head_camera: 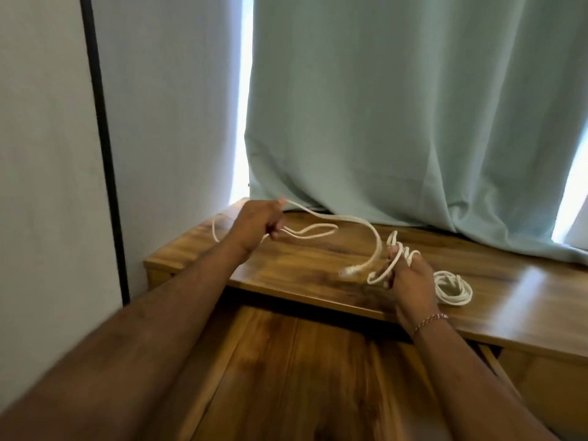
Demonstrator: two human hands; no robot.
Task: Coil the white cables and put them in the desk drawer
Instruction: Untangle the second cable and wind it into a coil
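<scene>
Both hands grip one white cable (356, 221): left hand (259, 222) at 10 o'clock, right hand (410, 275) at 3. A coil (453, 289) lies just right on the desk (318, 259); a curtain (397, 122) hangs at 12.

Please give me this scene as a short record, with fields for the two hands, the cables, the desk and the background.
left hand: left hand grips loops of the loose cable, raised above the desk
right hand: right hand holds the same cable, wound round its fingers
loose cable: white, hangs slack between both hands; one end dangles near the right hand
coiled cable: white bundle lying on the desk, right of the right hand
desk: wooden top
drawer: whether open cannot be told
background: pale green curtain, white wall
</scene>
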